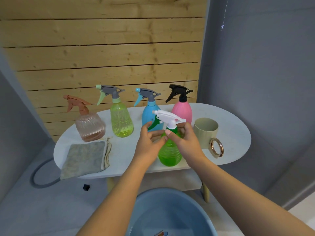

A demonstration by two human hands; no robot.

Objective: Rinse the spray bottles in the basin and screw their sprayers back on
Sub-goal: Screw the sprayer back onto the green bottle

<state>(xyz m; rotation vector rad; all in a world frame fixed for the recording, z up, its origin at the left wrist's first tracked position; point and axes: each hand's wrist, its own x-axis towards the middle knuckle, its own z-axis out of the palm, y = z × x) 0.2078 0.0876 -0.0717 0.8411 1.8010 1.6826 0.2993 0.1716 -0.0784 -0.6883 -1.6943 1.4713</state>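
Seemingly near the finish, both hands' fingers curl round the green bottle (pixel 170 150) at the worktop's (pixel 235 132) near edge, the right hand (pixel 185 140) at its white sprayer's (pixel 167 117) collar, the left hand (pixel 149 142) steadying, four capped bottles (pixel 121 116) behind, basin (pixel 153 210) below.

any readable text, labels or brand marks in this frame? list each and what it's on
Nothing legible.
Blue basin: a colourful sticker inside at the bottom edge of the frame carries printed letters, too small, blurred and cut off to read.
Five spray bottles, mug, cloth: no print visible on any.
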